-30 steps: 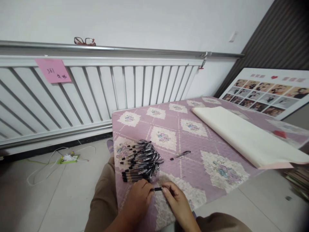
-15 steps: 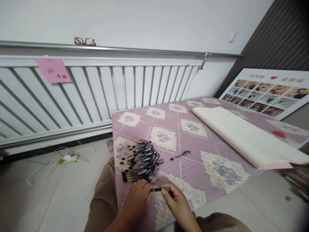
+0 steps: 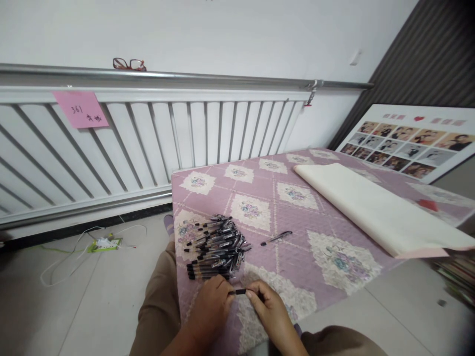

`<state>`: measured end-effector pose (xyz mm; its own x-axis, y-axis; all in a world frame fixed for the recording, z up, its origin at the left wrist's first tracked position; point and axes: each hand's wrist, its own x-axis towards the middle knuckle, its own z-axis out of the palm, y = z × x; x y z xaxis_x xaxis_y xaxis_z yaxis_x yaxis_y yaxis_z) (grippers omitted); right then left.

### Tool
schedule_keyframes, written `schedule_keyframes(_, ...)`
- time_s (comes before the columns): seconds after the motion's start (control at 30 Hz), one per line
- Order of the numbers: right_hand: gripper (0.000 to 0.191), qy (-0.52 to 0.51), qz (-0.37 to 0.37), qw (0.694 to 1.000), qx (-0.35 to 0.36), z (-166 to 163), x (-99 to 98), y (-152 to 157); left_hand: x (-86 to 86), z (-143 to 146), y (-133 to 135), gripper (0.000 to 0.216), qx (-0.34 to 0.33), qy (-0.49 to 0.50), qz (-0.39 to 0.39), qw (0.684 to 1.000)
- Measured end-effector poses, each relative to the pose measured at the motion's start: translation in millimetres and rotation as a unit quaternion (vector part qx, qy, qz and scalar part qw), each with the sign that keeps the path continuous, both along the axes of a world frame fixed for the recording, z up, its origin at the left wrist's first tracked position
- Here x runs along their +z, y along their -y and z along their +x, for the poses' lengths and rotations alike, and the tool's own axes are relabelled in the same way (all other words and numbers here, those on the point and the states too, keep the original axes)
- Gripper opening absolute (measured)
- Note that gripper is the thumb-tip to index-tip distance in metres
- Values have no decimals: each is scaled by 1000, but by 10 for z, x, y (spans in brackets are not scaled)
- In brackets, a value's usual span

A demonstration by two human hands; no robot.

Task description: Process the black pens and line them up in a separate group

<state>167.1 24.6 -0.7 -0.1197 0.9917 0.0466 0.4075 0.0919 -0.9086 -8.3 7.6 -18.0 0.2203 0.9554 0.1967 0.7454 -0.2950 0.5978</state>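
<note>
Black pen (image 3: 241, 291) pinched between two hands

Watching remotely, I judge a slip the main risk: a loosened pinch could drop the pen, and a stray knuckle of the left hand (image 3: 216, 300) could scatter the pile of pens (image 3: 217, 247) just beyond. The pen bridges both hands over the counter (image 3: 293, 262), left fingers closed on one end, the right hand (image 3: 266, 300) pinching the other.

A white radiator (image 3: 212, 133) lines a pale wall (image 3: 222, 34) beneath a metal pipe (image 3: 222, 77). The counter (image 3: 260, 180) has a purple floral top; the floor (image 3: 107, 296) is pale tile. Dark ribbed panelling (image 3: 423, 64) rises at right.
</note>
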Motion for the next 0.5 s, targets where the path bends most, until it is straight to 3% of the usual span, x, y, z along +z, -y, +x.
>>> schedule_keyframes(0.33, 16, -26, -22, 999, 1, -2, 22, 1, 83, -6, 1, 12, -10, 9, -1, 1000)
schedule_keyframes(0.5, 19, -15, -32, 999, 13, -2, 58, 9, 89, -11, 3, 20, -55, -33, 12, 998)
